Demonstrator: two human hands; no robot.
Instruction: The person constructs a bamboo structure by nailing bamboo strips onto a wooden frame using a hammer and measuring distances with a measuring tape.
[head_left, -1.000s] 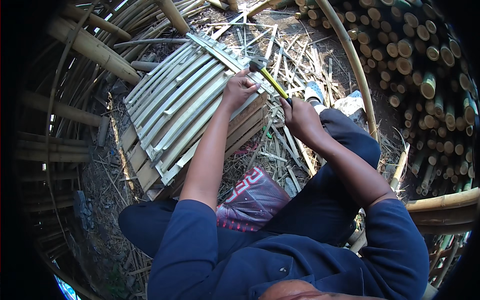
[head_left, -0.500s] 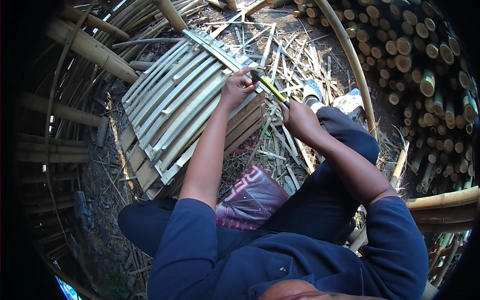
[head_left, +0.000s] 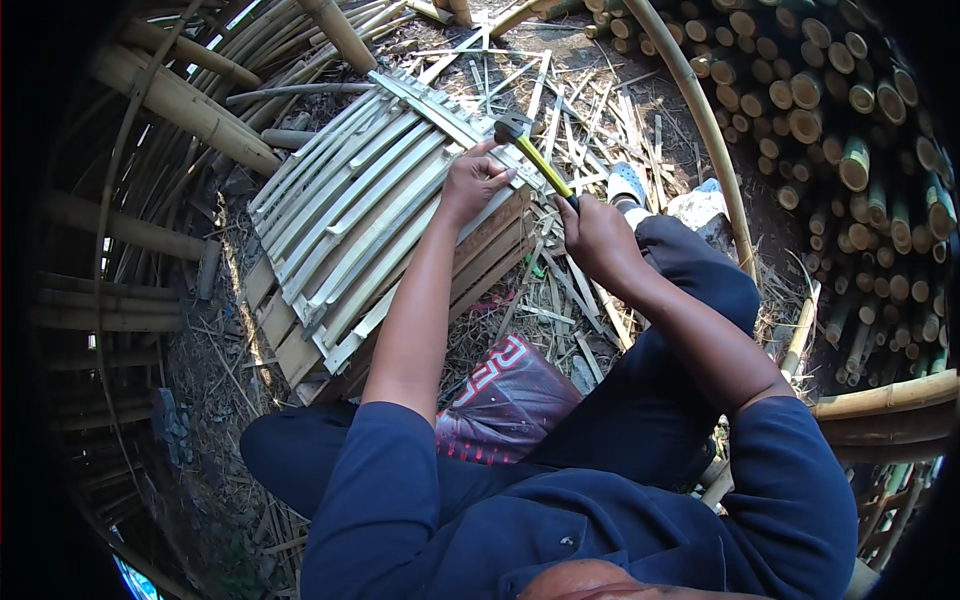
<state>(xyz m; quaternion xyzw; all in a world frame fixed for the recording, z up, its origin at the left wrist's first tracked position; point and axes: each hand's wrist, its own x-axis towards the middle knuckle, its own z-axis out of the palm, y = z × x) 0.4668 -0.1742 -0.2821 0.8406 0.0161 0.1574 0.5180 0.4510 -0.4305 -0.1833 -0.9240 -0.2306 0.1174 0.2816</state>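
Note:
My right hand (head_left: 602,238) is wrapped round the yellow-and-black handle of a hammer (head_left: 542,163). The hammer's dark head is just beyond my left fingertips, over the right end of a pale cross strip. My left hand (head_left: 474,186) is at the near right edge of a panel of bamboo slats (head_left: 345,200), its thumb and fingers drawn together; whatever they pinch is too small to make out. The slats lie side by side, with the cross strip (head_left: 425,102) across their far ends. Beneath the panel is a wooden slatted crate or block (head_left: 495,240).
Cut bamboo poles (head_left: 800,130) are stacked at the right. Bamboo offcuts (head_left: 600,115) litter the ground beyond the panel. A curved bamboo pole (head_left: 700,100) stands near my right foot. Thick bamboo poles (head_left: 180,105) frame the left side. A printed dark red cloth (head_left: 510,400) lies by my legs.
The hammer's head has lifted away from my left fingers, towards the far side. My left hand has stayed almost in place at the panel's edge.

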